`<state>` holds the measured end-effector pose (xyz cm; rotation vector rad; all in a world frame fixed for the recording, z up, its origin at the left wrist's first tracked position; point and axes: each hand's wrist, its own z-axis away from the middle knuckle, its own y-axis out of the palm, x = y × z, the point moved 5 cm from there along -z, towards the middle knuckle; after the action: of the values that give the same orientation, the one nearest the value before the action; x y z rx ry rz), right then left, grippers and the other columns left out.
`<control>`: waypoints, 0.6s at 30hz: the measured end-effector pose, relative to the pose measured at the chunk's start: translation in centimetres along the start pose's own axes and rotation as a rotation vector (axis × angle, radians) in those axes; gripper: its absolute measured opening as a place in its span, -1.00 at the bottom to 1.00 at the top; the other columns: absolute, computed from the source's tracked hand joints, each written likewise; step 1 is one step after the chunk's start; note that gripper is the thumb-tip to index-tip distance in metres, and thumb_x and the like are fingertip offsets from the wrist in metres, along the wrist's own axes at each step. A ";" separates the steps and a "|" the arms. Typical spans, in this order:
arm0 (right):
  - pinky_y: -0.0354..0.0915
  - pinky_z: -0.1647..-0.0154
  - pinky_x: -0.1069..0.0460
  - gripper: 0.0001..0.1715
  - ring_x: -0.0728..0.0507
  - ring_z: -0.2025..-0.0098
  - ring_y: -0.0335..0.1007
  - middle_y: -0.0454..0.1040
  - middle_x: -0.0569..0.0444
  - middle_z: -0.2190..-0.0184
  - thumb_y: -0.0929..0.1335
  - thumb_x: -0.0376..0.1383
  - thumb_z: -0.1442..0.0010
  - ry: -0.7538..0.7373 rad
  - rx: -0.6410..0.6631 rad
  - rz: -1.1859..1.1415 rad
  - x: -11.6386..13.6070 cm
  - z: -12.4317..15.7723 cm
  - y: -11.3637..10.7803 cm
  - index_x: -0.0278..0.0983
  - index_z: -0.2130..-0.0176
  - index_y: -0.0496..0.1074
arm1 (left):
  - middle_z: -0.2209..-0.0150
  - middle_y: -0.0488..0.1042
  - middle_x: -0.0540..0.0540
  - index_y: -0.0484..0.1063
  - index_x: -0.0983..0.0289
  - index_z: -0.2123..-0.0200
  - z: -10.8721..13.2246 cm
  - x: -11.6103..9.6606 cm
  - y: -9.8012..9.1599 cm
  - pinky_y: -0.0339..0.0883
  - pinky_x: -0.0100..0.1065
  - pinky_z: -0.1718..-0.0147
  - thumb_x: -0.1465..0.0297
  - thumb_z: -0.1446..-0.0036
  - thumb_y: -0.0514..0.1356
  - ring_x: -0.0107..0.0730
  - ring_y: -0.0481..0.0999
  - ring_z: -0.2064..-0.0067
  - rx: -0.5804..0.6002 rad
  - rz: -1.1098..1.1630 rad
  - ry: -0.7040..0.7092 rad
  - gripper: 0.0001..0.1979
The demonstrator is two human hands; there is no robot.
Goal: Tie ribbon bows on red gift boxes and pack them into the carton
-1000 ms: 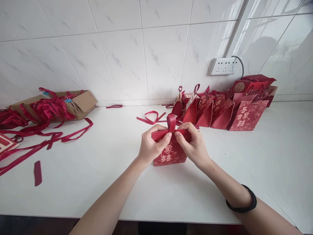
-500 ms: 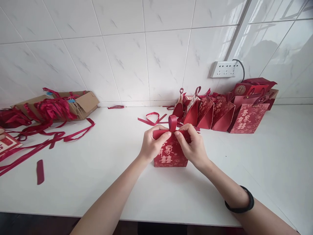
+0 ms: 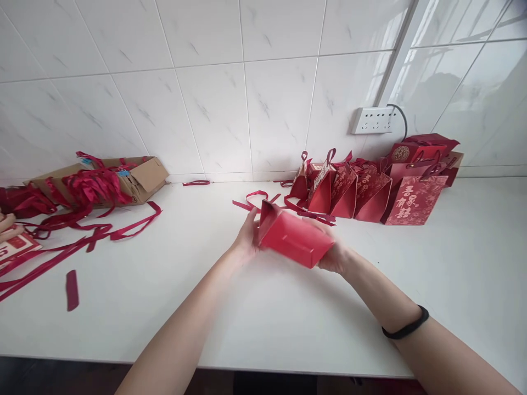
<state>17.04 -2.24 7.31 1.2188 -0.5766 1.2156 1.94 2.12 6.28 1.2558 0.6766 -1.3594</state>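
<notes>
A red paper gift box is tilted in the air above the white table, its plain bottom turned toward me and blurred by motion. My left hand grips its left end, fingers partly hidden behind it. At the right end, my right hand is wrapped around the box, most of its fingers out of sight. The box's printed front and its ribbon loop do not show from this side. Just beyond the box, loose red ribbons lie on the table.
Several finished red gift boxes stand at the back right, beside a larger printed bag. A cardboard box with tangled ribbons is at the left. Another person's hand shows at the left edge. A power strip hangs on the wall.
The gift box stood upright with its printed front and ribbon loop visible; now it is lifted and tipped, bottom toward me. Both hands have moved from its top edge to its ends.
</notes>
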 end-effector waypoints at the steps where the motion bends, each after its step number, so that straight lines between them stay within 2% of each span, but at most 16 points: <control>1: 0.23 0.68 0.16 -0.64 0.01 0.59 0.35 0.55 0.02 0.34 0.31 -0.13 -0.14 0.021 0.036 -0.090 0.1 0.3 0.5 -0.24 0.10 0.44 | 0.48 0.42 0.06 0.36 0.27 0.28 0.2 -0.2 0.1 0.21 -0.45 0.67 -0.05 -0.05 0.04 -0.46 0.38 0.62 -0.005 -0.017 0.014 -0.51; 4: 0.16 0.74 0.16 -0.63 0.04 0.66 0.25 0.52 0.03 0.42 0.31 -0.20 -0.13 0.077 0.118 -0.208 0.1 0.6 1.2 -0.24 0.07 0.43 | 0.39 0.42 0.06 0.34 0.23 0.17 0.6 -0.3 0.8 0.21 -0.45 0.68 -0.01 -0.01 0.12 -0.47 0.39 0.62 0.029 -0.110 0.014 -0.53; 6: 0.21 0.71 0.13 -0.61 0.01 0.64 0.27 0.51 0.01 0.46 0.30 -0.13 -0.13 0.117 0.146 -0.204 -0.3 0.4 0.9 -0.27 0.09 0.44 | 0.38 0.42 0.07 0.36 0.23 0.16 0.7 -0.1 1.1 0.23 -0.45 0.68 -0.02 -0.03 0.08 -0.49 0.38 0.62 0.066 -0.147 0.021 -0.52; 9: 0.25 0.67 0.08 -0.56 -0.06 0.59 0.33 0.48 0.00 0.52 0.28 -0.02 -0.13 0.134 0.153 -0.160 -1.1 -0.4 0.1 -0.31 0.22 0.46 | 0.38 0.42 0.08 0.40 0.21 0.18 0.6 -0.2 1.1 0.24 -0.46 0.66 0.02 -0.07 0.08 -0.48 0.39 0.57 0.096 -0.158 0.107 -0.58; 14: 0.34 0.52 0.05 -0.83 -0.06 0.54 0.37 0.43 0.13 0.57 0.38 -0.18 -0.04 0.009 0.156 -0.170 -1.3 -0.8 0.0 -0.23 0.41 0.40 | 0.36 0.45 0.02 0.41 0.12 0.10 1.1 -0.9 1.3 0.26 -0.49 0.58 0.19 -0.07 0.20 -0.49 0.41 0.46 0.165 -0.180 0.273 -0.69; 18: 0.35 0.46 0.01 -0.82 -0.10 0.50 0.40 0.47 0.11 0.56 0.38 -0.18 -0.02 0.032 0.191 -0.158 -1.6 -0.5 0.5 -0.25 0.46 0.40 | 0.45 0.43 -0.02 0.38 0.10 0.03 2.0 -1.6 2.3 0.32 -0.42 0.46 0.25 -0.01 0.27 -0.45 0.42 0.44 0.247 -0.147 0.335 -0.60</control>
<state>15.95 -2.43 5.92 1.3757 -0.3390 1.1737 3.19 0.31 8.93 1.6834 0.8652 -1.3967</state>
